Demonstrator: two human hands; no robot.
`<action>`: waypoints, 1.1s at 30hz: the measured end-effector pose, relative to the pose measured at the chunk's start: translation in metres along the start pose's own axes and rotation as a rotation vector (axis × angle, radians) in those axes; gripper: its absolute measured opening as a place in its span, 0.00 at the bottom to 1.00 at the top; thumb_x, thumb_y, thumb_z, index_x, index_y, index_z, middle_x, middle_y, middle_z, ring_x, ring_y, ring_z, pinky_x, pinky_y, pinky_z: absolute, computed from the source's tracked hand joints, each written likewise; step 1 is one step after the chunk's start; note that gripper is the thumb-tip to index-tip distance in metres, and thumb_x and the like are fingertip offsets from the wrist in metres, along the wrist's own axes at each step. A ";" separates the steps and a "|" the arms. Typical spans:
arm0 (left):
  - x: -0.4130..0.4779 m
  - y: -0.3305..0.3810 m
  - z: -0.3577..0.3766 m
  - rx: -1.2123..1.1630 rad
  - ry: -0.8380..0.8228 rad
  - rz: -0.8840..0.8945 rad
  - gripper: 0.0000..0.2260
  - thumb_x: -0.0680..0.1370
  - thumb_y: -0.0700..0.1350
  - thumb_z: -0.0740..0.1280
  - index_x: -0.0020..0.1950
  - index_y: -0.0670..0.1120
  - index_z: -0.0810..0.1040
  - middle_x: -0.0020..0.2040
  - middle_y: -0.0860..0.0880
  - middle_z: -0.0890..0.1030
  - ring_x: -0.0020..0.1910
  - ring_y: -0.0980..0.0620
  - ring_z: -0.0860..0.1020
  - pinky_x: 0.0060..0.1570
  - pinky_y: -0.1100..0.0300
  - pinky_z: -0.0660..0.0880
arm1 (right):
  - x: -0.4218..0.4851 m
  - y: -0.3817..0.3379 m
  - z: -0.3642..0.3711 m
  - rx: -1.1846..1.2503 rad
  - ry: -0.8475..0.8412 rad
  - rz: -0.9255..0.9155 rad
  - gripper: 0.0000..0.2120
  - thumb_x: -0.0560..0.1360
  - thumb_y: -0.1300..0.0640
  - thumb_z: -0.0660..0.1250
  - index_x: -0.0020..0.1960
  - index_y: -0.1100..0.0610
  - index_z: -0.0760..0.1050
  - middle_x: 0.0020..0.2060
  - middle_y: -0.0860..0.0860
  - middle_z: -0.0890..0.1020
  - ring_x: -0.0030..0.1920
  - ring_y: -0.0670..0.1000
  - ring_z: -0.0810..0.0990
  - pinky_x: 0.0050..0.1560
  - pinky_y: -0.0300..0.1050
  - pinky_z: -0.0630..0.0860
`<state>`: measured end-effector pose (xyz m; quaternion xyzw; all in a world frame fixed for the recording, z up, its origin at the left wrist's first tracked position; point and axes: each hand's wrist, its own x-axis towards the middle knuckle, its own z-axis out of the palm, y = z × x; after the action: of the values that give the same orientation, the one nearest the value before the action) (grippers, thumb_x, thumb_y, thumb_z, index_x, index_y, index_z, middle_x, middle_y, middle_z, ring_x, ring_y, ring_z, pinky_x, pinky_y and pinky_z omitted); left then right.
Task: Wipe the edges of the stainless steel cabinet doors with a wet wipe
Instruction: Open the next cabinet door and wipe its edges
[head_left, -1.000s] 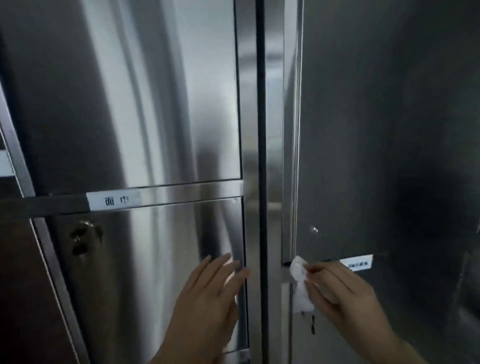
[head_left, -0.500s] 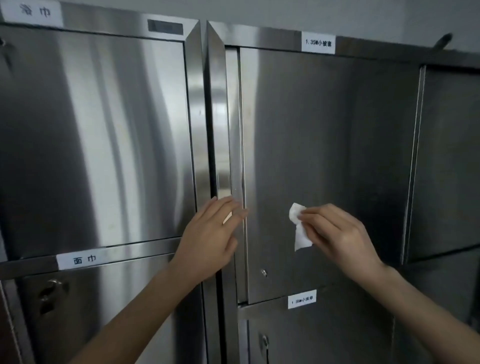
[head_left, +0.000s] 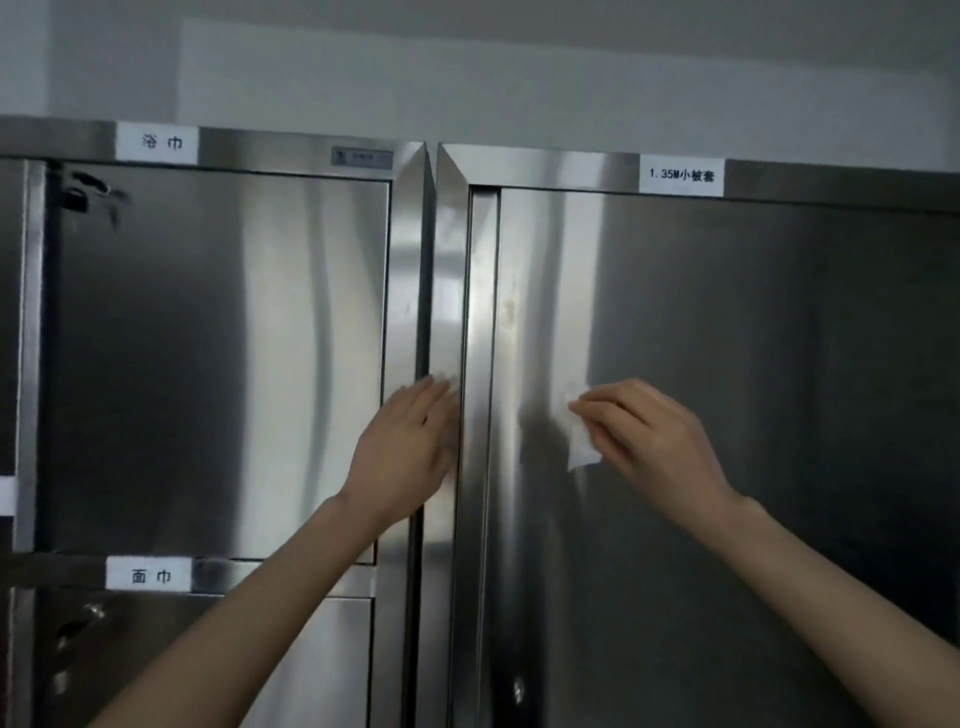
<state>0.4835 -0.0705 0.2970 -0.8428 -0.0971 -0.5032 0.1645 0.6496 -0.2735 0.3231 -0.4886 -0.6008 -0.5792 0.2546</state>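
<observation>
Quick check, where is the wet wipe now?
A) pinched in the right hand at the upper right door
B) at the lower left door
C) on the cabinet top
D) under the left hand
A: the right hand pinches the wet wipe at the upper right door; the left hand lies flat on the frame.

Linen store, labelled steel cabinets (head_left: 208, 338)

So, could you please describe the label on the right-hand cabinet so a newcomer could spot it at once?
Two stainless steel cabinets stand side by side; take the right-hand cabinet. On the frame strip above its upper door sits a white label. Unlike the two white labels on the left cabinet, which show two characters only, it begins with 1.35M.
</observation>
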 end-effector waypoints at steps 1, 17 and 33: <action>0.007 -0.006 -0.001 0.017 0.001 -0.012 0.20 0.68 0.31 0.73 0.60 0.35 0.79 0.61 0.37 0.79 0.62 0.35 0.77 0.61 0.40 0.72 | 0.010 0.004 0.010 0.002 0.029 -0.015 0.06 0.71 0.68 0.71 0.48 0.64 0.82 0.43 0.56 0.83 0.40 0.57 0.81 0.38 0.48 0.79; 0.128 -0.089 0.069 0.230 0.038 0.080 0.37 0.79 0.61 0.55 0.78 0.45 0.42 0.79 0.48 0.42 0.78 0.51 0.40 0.77 0.50 0.43 | 0.138 0.069 0.152 -0.028 0.074 0.167 0.08 0.74 0.61 0.70 0.52 0.62 0.80 0.56 0.56 0.80 0.56 0.58 0.78 0.44 0.53 0.79; 0.130 -0.097 0.097 0.230 0.237 0.095 0.38 0.73 0.59 0.55 0.79 0.41 0.54 0.79 0.44 0.54 0.79 0.48 0.50 0.76 0.47 0.51 | 0.180 0.096 0.169 -0.175 0.007 0.168 0.12 0.78 0.57 0.63 0.59 0.58 0.79 0.68 0.52 0.73 0.69 0.51 0.69 0.58 0.55 0.76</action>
<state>0.5923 0.0551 0.3861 -0.7567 -0.0940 -0.5764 0.2937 0.7074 -0.0753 0.4895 -0.5553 -0.5041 -0.6078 0.2609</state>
